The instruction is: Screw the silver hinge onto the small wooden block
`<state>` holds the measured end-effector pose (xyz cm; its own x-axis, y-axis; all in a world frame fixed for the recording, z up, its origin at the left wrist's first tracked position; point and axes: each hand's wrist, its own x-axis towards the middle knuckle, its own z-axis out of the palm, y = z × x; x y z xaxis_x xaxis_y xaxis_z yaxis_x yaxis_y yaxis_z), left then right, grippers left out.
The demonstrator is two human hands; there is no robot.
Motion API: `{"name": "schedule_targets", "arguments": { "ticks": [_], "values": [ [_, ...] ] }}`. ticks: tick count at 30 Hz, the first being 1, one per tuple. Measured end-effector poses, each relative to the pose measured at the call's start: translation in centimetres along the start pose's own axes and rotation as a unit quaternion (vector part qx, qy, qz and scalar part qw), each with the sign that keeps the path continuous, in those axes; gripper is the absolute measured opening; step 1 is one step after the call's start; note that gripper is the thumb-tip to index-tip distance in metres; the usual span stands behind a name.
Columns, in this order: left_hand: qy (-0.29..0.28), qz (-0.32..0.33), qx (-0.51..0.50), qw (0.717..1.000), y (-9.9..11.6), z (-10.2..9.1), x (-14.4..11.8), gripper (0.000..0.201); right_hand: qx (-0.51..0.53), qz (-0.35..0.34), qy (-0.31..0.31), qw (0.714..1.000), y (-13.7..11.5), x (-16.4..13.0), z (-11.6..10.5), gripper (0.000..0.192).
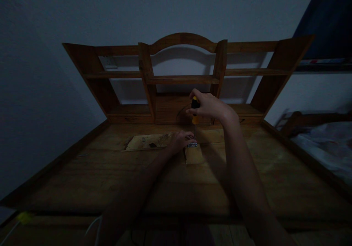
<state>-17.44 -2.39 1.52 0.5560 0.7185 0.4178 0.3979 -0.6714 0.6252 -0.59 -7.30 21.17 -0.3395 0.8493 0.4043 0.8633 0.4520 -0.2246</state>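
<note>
Dimly, right hand [210, 106] fingers wrapped round yellow-black screwdriver [195, 111], left hand [180, 140] fingers pinching metal bracket [191, 144], no legible writing

A yellow-and-black plastic screwdriver handle [195, 111] is seen against warm reddish-brown wood. The broad wooden desk top [110, 172] is coloured mid brown with darker streaked grain, and the arched wooden shelf unit [181, 79] is shown in a deeper brown. A pale tan rectangular wooden patch [147, 141] is mottled with dark spots. The small metal hinge [191, 144] appears silvery, the plain wall [82, 11] grey-blue.
</note>
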Motion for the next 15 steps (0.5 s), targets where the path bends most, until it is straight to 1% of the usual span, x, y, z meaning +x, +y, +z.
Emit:
{"name": "schedule_targets", "arguments": {
  "ticks": [4, 7, 11, 15],
  "values": [
    [-0.001, 0.002, 0.009, 1.0, 0.7, -0.3, -0.2, 0.018, -0.012, -0.003, -0.006, 1.0, -0.1, -0.1, -0.1, 0.038],
    [0.0, 0.01, 0.011, 1.0, 0.8, -0.2, -0.2, 0.02, 0.0, -0.022, -0.003, 1.0, -0.1, -0.1, -0.2, 0.041],
    [0.001, 0.013, 0.004, 1.0, 0.4, 0.3, -0.1, 0.021, 0.0, -0.008, 0.011, 1.0, 0.1, -0.1, -0.1, 0.047],
    [0.002, 0.011, 0.006, 1.0, -0.3, 0.7, 0.1, 0.023, -0.023, -0.01, 0.006, 1.0, 0.1, 0.0, -0.1, 0.038]
  ]
}}
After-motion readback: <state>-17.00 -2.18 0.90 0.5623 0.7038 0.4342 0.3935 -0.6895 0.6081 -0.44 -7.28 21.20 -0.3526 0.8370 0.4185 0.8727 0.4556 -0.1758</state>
